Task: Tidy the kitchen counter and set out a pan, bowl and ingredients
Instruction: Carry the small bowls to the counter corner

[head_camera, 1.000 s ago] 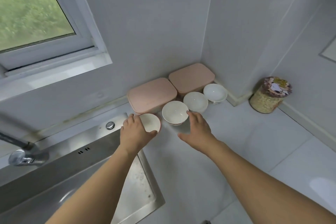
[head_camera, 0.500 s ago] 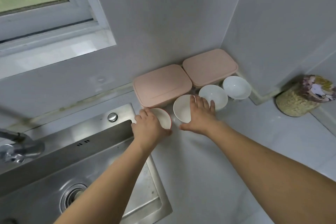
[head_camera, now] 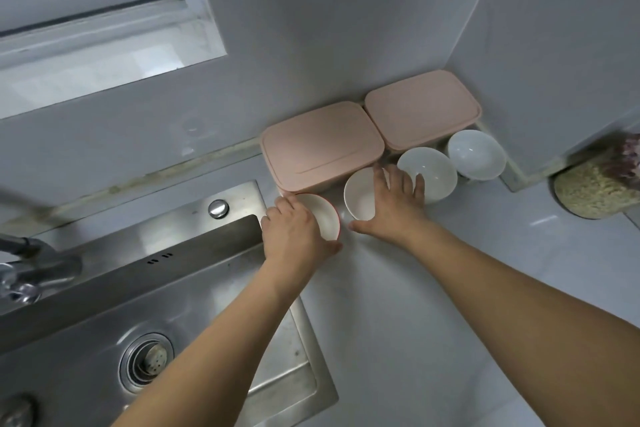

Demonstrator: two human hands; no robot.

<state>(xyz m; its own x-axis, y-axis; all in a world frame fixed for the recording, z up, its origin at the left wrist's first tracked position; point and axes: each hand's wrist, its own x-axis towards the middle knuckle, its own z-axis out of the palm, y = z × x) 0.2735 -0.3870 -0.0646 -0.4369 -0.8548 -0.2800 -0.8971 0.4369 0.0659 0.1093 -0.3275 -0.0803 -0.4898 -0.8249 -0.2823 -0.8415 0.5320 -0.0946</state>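
On the white counter (head_camera: 433,288), in the corner where two grey walls meet, the largest item is the steel sink (head_camera: 156,305), sunk in on the wrist side of the left hand's fingers, with a tap (head_camera: 31,274) at its far left edge and a round drain (head_camera: 147,362) in the basin. Beyond the fingertips of both hands, against the back wall, two pink lidded containers stand side by side: the nearer pink container (head_camera: 322,146) just past the left fingers, the corner pink container (head_camera: 422,109) past and to the right of the right fingers. A jar of pale grains (head_camera: 588,187) (lying on its side, as far as I can tell) sits well to the right of the right hand. Four white bowls form a row in front of the containers. The left hand (head_camera: 294,232) curls over the first bowl (head_camera: 320,215), fingers on its far-left rim and thumb at the near edge, gripping it. The right hand (head_camera: 391,211) lies with fingers spread and straight, across the right rim of the second bowl (head_camera: 360,194) and reaching to the left edge of the third bowl (head_camera: 433,172); thumb stretched out on the counter below. The fourth bowl (head_camera: 476,152) stands just beyond the third, untouched.
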